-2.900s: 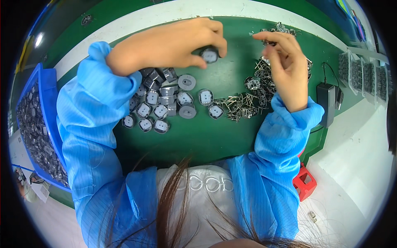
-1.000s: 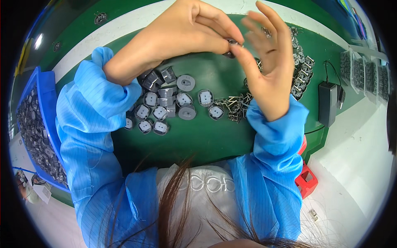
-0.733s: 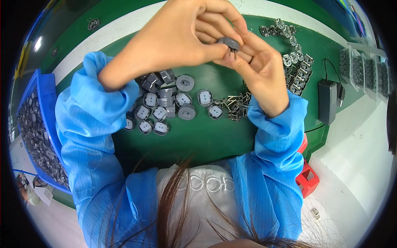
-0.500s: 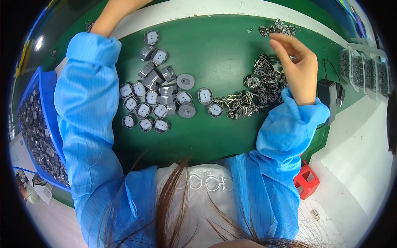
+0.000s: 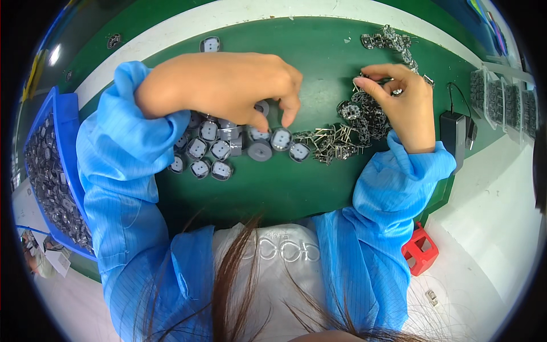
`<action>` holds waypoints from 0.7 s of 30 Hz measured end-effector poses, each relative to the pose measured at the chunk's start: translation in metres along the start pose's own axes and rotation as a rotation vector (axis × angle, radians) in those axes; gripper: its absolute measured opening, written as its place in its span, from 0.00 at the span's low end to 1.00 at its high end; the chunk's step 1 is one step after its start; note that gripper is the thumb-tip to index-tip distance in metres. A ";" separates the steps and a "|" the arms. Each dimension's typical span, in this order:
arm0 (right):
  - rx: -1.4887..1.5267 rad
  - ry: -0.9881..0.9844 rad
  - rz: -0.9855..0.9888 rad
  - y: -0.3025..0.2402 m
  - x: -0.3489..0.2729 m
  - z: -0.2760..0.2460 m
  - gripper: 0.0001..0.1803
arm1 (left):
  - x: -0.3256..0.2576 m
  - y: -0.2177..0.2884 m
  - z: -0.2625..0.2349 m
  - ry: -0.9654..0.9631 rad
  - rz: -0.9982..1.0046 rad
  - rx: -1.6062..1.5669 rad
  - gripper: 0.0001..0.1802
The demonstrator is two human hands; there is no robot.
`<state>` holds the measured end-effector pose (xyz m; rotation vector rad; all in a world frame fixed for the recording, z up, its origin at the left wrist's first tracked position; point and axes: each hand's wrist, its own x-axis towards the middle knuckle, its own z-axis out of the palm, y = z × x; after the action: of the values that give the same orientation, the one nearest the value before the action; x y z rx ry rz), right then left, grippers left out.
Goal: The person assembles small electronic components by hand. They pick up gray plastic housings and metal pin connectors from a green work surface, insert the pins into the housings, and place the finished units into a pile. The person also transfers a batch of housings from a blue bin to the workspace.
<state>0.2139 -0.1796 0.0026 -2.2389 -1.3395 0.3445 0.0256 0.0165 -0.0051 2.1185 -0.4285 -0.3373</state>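
Note:
My left hand [image 5: 239,85] reaches over a group of rounded grey plastic housings with pale two-hole faces. Its thumb and forefinger are apart, pointing down on either side of the gap by one housing [image 5: 281,138]; the hand hides several others. A flat grey disc-shaped piece [image 5: 260,150] lies just below the thumb. My right hand [image 5: 405,94] is at the upper edge of a heap of small black parts with metal pins [image 5: 356,122]. Its thumb and forefinger are brought together in a pinch there; what lies between them is too small to make out.
A blue bin [image 5: 69,148] full of small dark parts stands at the left. Farther back lie more metal-pinned parts [image 5: 387,40]. At the right are a black power adapter [image 5: 452,137] and clear trays of parts [image 5: 494,102]. A red stool [image 5: 420,251] stands below.
My left hand has come from beyond the table's far edge, rightward and nearer, over the housings. My right hand has moved slightly nearer, down to the heap of pinned parts.

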 end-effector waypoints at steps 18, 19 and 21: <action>0.140 0.088 -0.303 -0.028 -0.001 0.012 0.17 | 0.016 -0.005 0.010 0.304 -0.065 0.229 0.23; -0.037 0.181 -0.434 -0.028 0.000 0.012 0.18 | 0.018 -0.008 0.014 0.322 -0.070 0.238 0.24; -0.136 0.206 -0.518 -0.025 -0.001 0.011 0.20 | 0.020 -0.012 0.013 0.374 -0.081 0.225 0.24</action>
<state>0.1896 -0.1674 0.0074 -1.8697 -1.7945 -0.1602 0.0399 0.0042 -0.0236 2.3579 -0.1668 0.0685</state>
